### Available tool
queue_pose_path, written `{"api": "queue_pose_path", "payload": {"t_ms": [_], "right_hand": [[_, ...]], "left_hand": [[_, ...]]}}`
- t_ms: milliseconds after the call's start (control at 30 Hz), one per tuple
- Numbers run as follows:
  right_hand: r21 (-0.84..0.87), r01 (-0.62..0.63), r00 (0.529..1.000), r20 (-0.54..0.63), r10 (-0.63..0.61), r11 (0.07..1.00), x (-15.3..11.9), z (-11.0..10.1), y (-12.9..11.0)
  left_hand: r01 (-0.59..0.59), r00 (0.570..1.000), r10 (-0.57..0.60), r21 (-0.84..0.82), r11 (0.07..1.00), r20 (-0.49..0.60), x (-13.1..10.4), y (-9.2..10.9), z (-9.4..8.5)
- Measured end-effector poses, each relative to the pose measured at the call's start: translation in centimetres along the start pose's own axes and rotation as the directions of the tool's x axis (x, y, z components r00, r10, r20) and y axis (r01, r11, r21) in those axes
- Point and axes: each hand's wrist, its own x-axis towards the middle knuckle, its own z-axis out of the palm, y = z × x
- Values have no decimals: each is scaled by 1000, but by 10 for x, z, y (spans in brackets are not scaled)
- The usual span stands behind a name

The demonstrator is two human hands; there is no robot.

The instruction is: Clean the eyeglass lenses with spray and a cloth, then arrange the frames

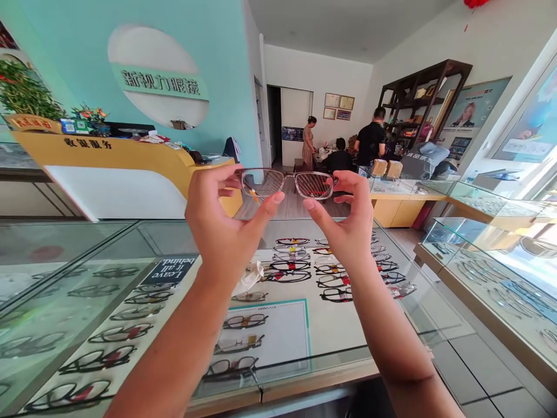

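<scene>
I watch the left hand (217, 206) and right hand (348, 215) grasping clear-lensed eyeglasses (289, 173) by opposite ends above a glass display case (322, 380), its upside-down card (167, 270) reading "Leave it all behind.", beyond which the yellow counter (134, 154) says 收银服务 and a wall sign (161, 83) 新视力眼镜.

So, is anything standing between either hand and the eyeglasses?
Nothing visible: the left hand and right hand already grip the eyeglasses at opposite ends. The glass display case appears lower in view, not between them.
</scene>
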Motion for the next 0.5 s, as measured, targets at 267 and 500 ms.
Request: {"api": "queue_pose_path", "payload": {"t_ms": [267, 500], "right_hand": [[-43, -14, 994, 105, 18, 999, 7, 0, -2], [-130, -24, 994, 102, 38, 991, 6, 3, 8]], "left_hand": [[-29, 999, 28, 44, 999, 33, -1, -14, -6], [-51, 996, 47, 53, 997, 76, -6, -26, 3]]}}
